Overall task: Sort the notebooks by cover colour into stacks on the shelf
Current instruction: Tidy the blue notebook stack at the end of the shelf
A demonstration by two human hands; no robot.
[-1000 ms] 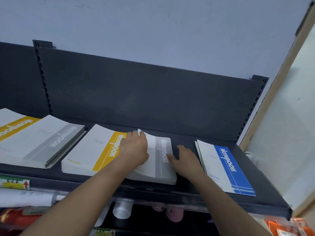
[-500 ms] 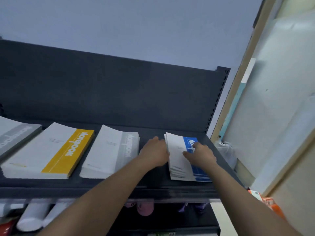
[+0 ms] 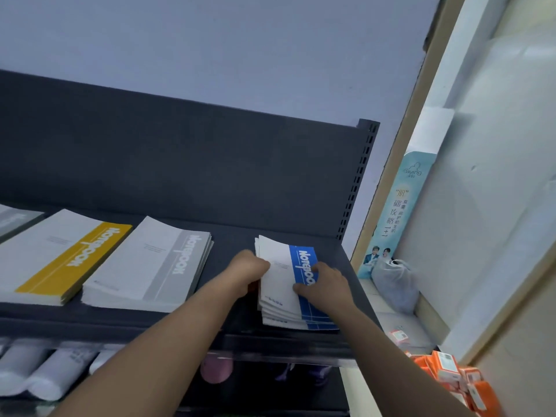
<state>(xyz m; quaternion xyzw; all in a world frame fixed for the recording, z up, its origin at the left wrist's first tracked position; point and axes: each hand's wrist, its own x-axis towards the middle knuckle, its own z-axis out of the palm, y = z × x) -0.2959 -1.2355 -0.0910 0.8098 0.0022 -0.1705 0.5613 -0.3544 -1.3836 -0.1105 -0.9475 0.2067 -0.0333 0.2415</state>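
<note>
Observation: the blue notebook stack (image 3: 285, 284) lies at the right end of the shelf (image 3: 234, 236), well apart from the grey notebook stack (image 3: 150, 263), with the yellow notebook stack (image 3: 60, 257) just left of that. My left hand (image 3: 249, 269) is at the blue stack's left long edge with its fingers curled against it. I cannot tell whether they reach under the covers. My right hand (image 3: 325, 284) lies on the top cover, fingertips on the blue band and thumb on the white part, and it appears to be pressing down, not pinching. Finding: the stack is not square. The lower notebooks step out towards the shelf's front edge, and the near right corner sits close to that edge. Judgement: the step in hand is squaring this stack. Recommendation: hold the top cover down lightly with the right hand so that nothing slides. Use the left hand as a straight fence along the spine-side edge. Then tap the stepped front edges back until all covers line up, with the stack clear of the front edge.
</note>
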